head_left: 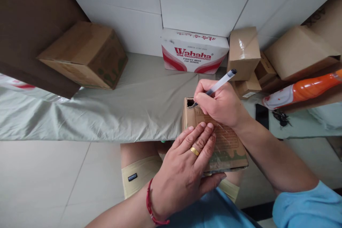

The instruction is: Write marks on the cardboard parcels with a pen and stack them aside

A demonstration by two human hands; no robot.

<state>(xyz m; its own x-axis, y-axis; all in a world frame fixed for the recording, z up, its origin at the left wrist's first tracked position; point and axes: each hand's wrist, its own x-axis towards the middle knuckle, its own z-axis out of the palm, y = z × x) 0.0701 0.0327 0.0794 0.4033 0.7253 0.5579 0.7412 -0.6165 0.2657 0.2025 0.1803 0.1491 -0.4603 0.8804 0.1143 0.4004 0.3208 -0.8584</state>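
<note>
A brown cardboard box (227,146) with a small dark hole in its far left corner rests at the table's front edge, over my lap. My left hand (191,160), with a gold ring and a red wrist string, lies flat on the box top, its fingers stretched out and its thumb at the near edge. Pinched in my right hand (220,101) is a pen (221,82) with a clear barrel and a dark end. The pen's lower tip is at the hole's right edge.
On the cloth-covered table (139,103) stand a Wahaba box (195,51), a brown carton (85,53) at left and several cartons at right. An orange bottle (307,89), a black phone (262,115) and keys (281,117) lie at right.
</note>
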